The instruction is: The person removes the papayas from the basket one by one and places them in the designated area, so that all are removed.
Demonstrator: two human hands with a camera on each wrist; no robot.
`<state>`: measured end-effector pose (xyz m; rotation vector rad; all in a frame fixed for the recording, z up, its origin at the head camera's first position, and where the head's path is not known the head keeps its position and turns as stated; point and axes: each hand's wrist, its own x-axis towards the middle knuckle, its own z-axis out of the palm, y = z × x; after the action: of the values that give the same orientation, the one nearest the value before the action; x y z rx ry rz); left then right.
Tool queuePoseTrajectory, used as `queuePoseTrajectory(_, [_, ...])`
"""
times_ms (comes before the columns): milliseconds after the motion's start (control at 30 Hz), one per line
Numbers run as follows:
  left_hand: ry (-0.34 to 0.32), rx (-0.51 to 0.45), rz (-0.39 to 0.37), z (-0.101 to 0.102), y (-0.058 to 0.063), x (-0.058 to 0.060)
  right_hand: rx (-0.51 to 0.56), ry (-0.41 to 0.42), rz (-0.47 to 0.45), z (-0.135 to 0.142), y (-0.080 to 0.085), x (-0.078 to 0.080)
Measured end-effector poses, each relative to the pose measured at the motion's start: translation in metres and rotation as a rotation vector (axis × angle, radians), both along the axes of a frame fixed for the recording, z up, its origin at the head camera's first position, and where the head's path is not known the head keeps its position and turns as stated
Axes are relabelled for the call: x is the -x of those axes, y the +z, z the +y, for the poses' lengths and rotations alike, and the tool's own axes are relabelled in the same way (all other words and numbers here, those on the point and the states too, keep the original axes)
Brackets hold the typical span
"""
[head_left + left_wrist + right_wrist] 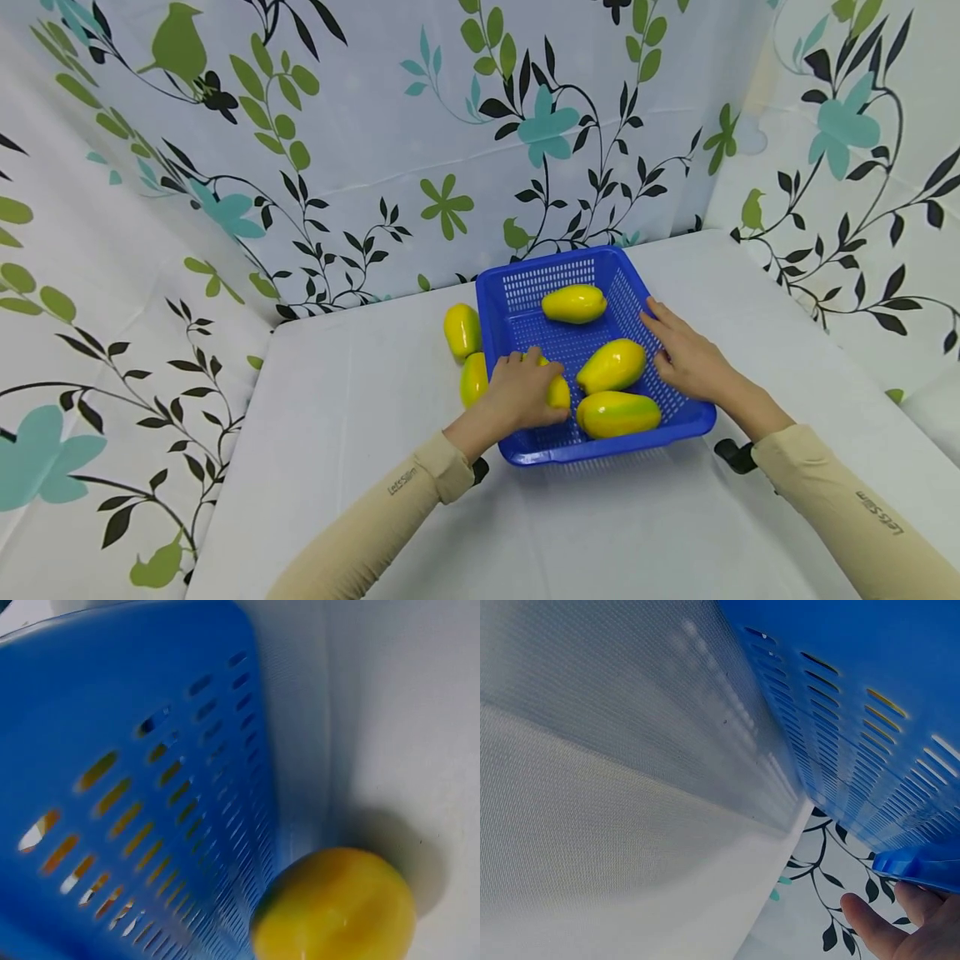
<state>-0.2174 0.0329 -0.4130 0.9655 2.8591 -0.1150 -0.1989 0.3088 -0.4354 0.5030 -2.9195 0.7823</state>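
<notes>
A blue plastic basket [525, 457] with slotted sides stands on the white-covered table. My left hand [517, 387] reaches over its left rim, fingers curled over a yellow mango [558, 393] that they partly hide. Two glossy yellow mangoes, one above [612, 365] and one below [619, 414], lie just right of that hand inside the basket. Another mango [574, 304] lies near the basket's back wall. My right hand [693, 358] rests on the right rim with its fingers extended; in the right wrist view, fingers [874, 926] show beside the basket's rim.
Outside the basket's left wall lie two more mangoes, one farther back [462, 332] and one nearer [473, 379], the nearer partly covered by the rim and hand. White table cloth [360, 417] spreads around the basket. Leaf-patterned curtains [375, 125] enclose the back and sides.
</notes>
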Motion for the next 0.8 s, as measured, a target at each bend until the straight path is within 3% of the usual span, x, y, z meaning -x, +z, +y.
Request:
queuePoseTrajectory(467, [0.061,-0.326,0.108,-0.044,0.037,-0.01,-0.002,0.0,0.016,0.0,0.0,0.001])
queuePoseTrajectory(800, [0.117,-0.436,0.184,-0.078,0.055,-0.016,-0.004,0.004,0.018,-0.001,0.001,0.0])
